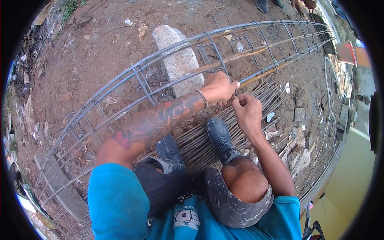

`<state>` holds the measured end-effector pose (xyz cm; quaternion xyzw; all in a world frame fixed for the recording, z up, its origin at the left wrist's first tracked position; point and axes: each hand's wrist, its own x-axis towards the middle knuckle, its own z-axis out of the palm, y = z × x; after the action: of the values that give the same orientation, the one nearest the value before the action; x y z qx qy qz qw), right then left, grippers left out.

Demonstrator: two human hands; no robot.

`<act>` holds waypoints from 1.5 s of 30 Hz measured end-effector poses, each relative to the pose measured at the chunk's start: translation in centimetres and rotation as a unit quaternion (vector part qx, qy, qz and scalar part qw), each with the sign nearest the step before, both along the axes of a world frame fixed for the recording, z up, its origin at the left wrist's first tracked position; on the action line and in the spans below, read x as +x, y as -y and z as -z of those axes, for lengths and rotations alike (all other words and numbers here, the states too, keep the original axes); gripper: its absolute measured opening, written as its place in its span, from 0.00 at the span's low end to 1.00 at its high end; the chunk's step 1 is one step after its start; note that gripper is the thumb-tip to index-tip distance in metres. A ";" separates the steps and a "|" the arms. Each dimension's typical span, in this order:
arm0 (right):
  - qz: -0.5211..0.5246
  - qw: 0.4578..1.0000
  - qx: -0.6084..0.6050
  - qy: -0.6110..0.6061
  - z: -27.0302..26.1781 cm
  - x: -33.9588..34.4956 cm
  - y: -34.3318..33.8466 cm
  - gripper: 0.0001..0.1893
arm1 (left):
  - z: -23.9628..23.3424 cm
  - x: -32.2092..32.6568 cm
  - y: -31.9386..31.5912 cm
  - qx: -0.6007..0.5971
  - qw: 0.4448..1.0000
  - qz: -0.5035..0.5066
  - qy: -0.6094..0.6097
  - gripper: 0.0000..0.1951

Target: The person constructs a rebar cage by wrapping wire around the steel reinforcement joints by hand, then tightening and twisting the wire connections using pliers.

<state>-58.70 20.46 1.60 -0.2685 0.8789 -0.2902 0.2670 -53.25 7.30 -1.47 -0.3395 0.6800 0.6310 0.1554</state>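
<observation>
A long steel rebar cage (150,60), made of lengthwise bars and rectangular stirrups, stretches across in front of me. My left hand (220,88) is closed around its near lower bar, right by a stirrup (216,49). Just to the right, my right hand (247,112) has thumb and forefinger pinched together at the same joint. Between them is what looks like a short piece of thin wire, mostly hidden by the fingers. Under the cage lies a rough pale concrete block (178,51), with loose stirrups (207,58) beside it on the soil.
Beneath my boots (220,135) is a bundle of thin steel rods (195,142). A grey slab (64,192) lies under the cage's left end. Another person's hand (297,7) and boots (262,4) show at the top. Rubble (300,159) and a pale hose or cable (329,93) lie to the right.
</observation>
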 end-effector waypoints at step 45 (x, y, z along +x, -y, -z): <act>0.275 0.801 -0.146 0.512 1.7 1.8 -1.4 0.10 | -0.2 0.3 0.0 -0.073 0.997 0.025 -0.006 0.23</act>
<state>-56.87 21.81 -0.07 0.1358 0.5986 -0.5718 0.5444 -52.96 7.27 -1.32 -0.3293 0.7331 0.5780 0.1417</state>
